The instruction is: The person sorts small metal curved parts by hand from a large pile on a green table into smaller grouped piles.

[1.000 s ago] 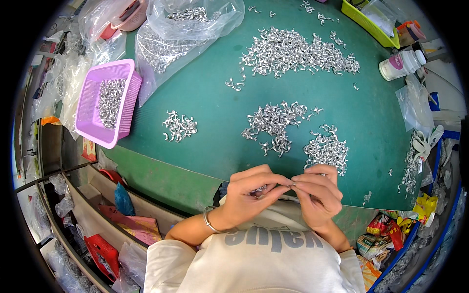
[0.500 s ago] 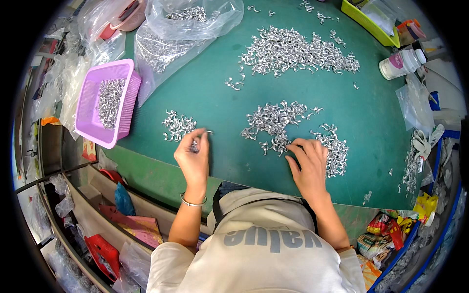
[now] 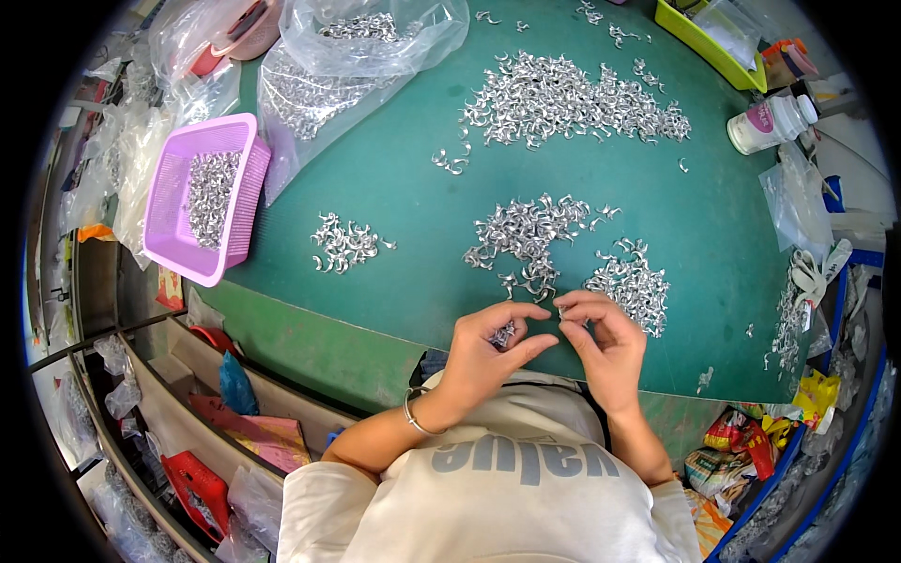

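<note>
My left hand [image 3: 477, 364] is curled around several small curved silver metal pieces [image 3: 503, 335], its thumb and forefinger reaching toward the other hand. Facing it closely, my right hand [image 3: 612, 349] pinches a small curved metal piece [image 3: 561, 311] between thumb and fingertips; the fingers partly hide it. Just beyond the hands lies a middle pile of these pieces [image 3: 530, 233]. A second pile [image 3: 633, 286] sits right behind my right hand, and a smaller pile [image 3: 344, 244] lies off to the left.
A large heap of metal pieces [image 3: 572, 98] covers the far part of the green table [image 3: 375, 178]. At left stand a purple basket [image 3: 251, 192] and a clear plastic bag [image 3: 282, 155], both with pieces inside. A white bottle [image 3: 755, 129] and yellow-green tray [image 3: 718, 52] are far right.
My left hand has moved right from the small left pile to meet the right hand. My right hand has drawn back slightly from the middle pile with a piece pinched.
</note>
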### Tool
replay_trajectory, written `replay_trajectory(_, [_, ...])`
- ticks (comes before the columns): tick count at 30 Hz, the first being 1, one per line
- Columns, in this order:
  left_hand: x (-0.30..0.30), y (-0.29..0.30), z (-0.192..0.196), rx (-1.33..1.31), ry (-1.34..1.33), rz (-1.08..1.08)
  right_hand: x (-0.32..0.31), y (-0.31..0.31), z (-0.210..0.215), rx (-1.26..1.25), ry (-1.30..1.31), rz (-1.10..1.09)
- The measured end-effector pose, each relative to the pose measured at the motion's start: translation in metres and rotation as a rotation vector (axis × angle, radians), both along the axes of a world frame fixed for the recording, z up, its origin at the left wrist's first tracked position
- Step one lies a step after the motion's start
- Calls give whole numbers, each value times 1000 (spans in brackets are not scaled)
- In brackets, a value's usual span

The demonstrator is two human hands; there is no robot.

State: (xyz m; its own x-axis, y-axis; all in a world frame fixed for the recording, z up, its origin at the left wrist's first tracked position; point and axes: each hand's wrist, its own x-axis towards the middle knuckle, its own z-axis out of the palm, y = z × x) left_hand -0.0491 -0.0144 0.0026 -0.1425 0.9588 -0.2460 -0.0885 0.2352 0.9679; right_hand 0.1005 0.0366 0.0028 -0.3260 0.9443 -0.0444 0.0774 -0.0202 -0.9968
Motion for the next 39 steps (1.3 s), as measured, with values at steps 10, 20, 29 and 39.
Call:
replay_trajectory(10, [-2,2,15,61,-65,-18,-3,-1,20,746,-278,44])
replay_trajectory(20, [-6,4,20,76,-130,-90,-2,-7,22,385,-34,-46])
replay_trajectory(29, [-18,10,31,165,-67,-198,-1,-1,33,634,-92,67])
replay_trajectory(39, [-15,7,35,242,15,-140,-2,-4,44,528,-96,64])
